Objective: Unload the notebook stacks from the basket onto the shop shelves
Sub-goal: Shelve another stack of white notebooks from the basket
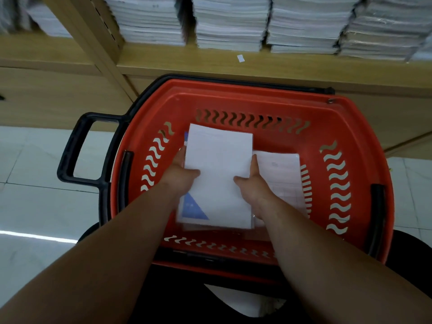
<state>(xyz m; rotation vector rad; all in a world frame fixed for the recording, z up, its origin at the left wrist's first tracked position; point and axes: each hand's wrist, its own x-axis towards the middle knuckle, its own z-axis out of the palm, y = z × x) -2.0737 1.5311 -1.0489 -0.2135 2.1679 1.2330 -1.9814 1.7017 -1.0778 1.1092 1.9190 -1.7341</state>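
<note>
Shop aisle, pale tiled floor (35, 160), red basket (233, 94) parked against a wood shelf (210, 64). Inside the basket, left hand (180, 174) and right hand (254, 183) grip the white notebook stack (217, 160) by its two long edges. Thumbs press on the top cover, fingers (254, 160) run along the sides, tips hidden. The stack sits about mid-basket, long axis running from the basket's near wall toward its far wall, slightly skewed. Can't tell if it's off the basket bottom. A cover with a blue triangle (194, 208) pokes out under it at the basket's near-left. A second stack (282, 174) lies on the basket's right side, touching the right hand. Black handle (77, 146) sticks out from the basket's left. Beyond the basket's far rim the shelf is packed with notebook piles (231, 24), with a small white tag (240, 58) on its front edge.
</note>
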